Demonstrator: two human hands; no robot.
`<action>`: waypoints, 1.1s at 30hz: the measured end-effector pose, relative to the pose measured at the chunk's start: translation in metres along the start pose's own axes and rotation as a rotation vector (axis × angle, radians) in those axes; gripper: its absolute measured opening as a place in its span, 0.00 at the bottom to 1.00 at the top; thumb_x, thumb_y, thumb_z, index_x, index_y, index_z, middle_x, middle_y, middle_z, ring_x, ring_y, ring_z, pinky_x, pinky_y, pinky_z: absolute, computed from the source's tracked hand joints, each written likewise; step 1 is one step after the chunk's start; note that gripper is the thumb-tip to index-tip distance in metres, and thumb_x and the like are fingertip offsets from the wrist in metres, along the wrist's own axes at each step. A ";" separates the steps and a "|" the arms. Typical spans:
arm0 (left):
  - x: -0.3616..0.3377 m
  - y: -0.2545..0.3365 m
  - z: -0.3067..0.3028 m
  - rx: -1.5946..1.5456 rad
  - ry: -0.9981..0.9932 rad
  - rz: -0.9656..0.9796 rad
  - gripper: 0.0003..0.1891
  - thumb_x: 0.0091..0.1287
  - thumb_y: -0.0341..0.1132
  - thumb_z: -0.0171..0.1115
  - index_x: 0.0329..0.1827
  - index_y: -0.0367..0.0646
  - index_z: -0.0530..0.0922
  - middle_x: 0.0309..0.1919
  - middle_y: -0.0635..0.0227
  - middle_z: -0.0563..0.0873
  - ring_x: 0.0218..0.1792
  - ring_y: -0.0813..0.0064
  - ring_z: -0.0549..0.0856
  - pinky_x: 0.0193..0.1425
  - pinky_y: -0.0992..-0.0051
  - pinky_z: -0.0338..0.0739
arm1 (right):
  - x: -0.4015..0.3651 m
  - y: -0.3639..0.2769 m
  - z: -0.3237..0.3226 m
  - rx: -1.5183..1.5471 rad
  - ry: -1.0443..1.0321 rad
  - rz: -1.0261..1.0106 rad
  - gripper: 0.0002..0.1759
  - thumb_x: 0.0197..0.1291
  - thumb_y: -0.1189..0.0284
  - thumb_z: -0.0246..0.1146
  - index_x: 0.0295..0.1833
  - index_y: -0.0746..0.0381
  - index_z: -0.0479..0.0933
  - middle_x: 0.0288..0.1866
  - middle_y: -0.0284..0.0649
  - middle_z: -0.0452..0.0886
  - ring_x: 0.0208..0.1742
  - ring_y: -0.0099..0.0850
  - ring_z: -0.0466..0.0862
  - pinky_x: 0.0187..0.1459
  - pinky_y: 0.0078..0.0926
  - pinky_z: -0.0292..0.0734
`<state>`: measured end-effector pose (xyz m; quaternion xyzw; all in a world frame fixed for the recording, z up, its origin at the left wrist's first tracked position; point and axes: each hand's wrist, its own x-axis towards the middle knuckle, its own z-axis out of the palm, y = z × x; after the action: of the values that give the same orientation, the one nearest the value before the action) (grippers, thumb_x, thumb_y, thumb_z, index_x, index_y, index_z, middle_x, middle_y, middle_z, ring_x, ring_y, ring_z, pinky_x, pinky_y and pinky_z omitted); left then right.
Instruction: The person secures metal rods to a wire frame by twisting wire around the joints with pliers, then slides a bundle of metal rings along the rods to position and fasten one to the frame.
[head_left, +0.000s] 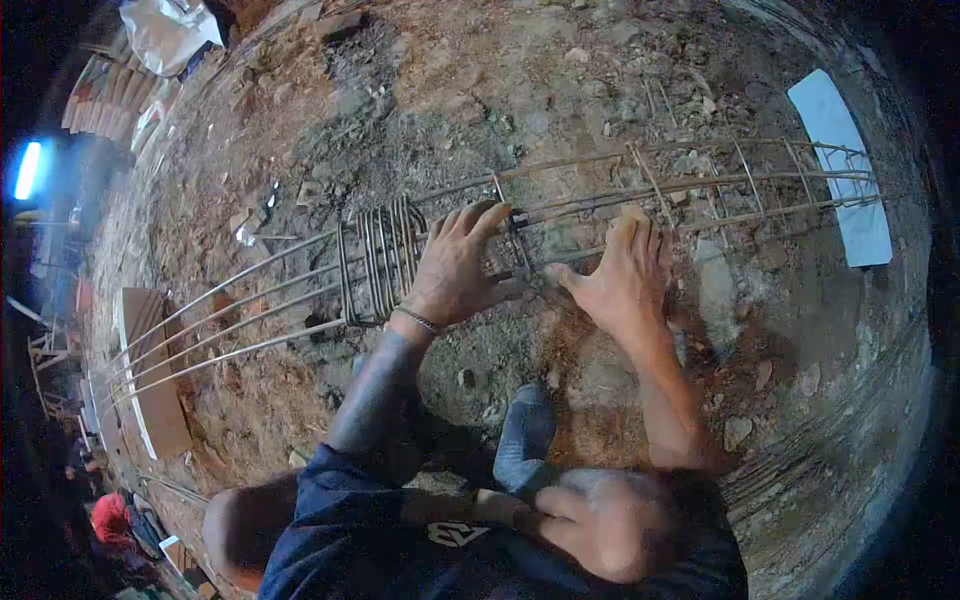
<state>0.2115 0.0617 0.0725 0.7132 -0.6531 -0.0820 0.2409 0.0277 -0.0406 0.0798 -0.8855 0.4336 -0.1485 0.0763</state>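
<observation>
A long rebar cage of thin steel bars point(250, 267) runs across the dirt ground. Bunched together on its left part are several rectangular stirrups point(378, 255). Just right of that bundle, my left hand point(460, 262) spans a single stirrup point(518, 245), fingers at its far side and thumb at its near side. My right hand point(625, 275) lies over the near bars with thumb and fingers spread, the thumb pointing toward that stirrup. Farther right, spaced stirrups point(748, 178) stand along the bars. Where my palms meet the steel is hidden.
A pale block point(155, 400) lies under the bars' left end and a white board point(865, 235) under the right. Thin rods point(830, 430) lie at lower right. My foot point(525, 430) is near the cage. Stacked bricks point(105, 95) and a silvery sheet point(172, 35) are upper left.
</observation>
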 end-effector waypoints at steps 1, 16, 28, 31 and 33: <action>0.002 -0.001 0.002 0.003 0.039 0.027 0.46 0.39 0.55 0.72 0.62 0.45 0.64 0.56 0.56 0.71 0.57 0.53 0.70 0.61 0.58 0.63 | 0.001 -0.001 0.001 -0.025 -0.006 0.011 0.50 0.34 0.44 0.70 0.54 0.73 0.63 0.58 0.55 0.64 0.61 0.49 0.63 0.64 0.56 0.48; 0.017 0.000 0.006 -0.054 0.061 -0.001 0.41 0.39 0.51 0.74 0.58 0.45 0.69 0.53 0.58 0.76 0.55 0.55 0.72 0.60 0.61 0.64 | 0.007 -0.001 0.007 -0.002 0.065 -0.005 0.53 0.33 0.38 0.67 0.52 0.73 0.63 0.55 0.54 0.65 0.61 0.49 0.63 0.64 0.58 0.46; -0.023 0.067 0.019 -0.243 0.174 0.042 0.31 0.49 0.42 0.68 0.55 0.40 0.70 0.49 0.54 0.75 0.47 0.50 0.74 0.54 0.59 0.68 | -0.050 0.029 -0.011 1.333 -0.128 0.455 0.09 0.59 0.68 0.54 0.32 0.60 0.63 0.23 0.31 0.63 0.25 0.22 0.66 0.30 0.24 0.65; -0.036 0.105 0.050 -0.548 -0.136 -0.071 0.22 0.57 0.40 0.63 0.51 0.36 0.73 0.43 0.56 0.78 0.42 0.58 0.78 0.49 0.63 0.72 | -0.059 0.029 -0.001 1.392 -0.102 0.429 0.09 0.60 0.68 0.54 0.32 0.59 0.63 0.22 0.28 0.61 0.21 0.18 0.63 0.25 0.21 0.63; -0.046 0.108 0.070 -1.186 -0.574 -0.285 0.18 0.66 0.43 0.54 0.47 0.35 0.75 0.26 0.59 0.81 0.27 0.69 0.81 0.35 0.72 0.75 | -0.057 0.031 0.006 1.316 -0.111 0.425 0.09 0.60 0.68 0.54 0.33 0.60 0.63 0.21 0.29 0.62 0.22 0.19 0.64 0.25 0.22 0.63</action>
<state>0.0788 0.0861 0.0507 0.4893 -0.4354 -0.6440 0.3953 -0.0268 -0.0143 0.0545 -0.5575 0.4129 -0.3166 0.6469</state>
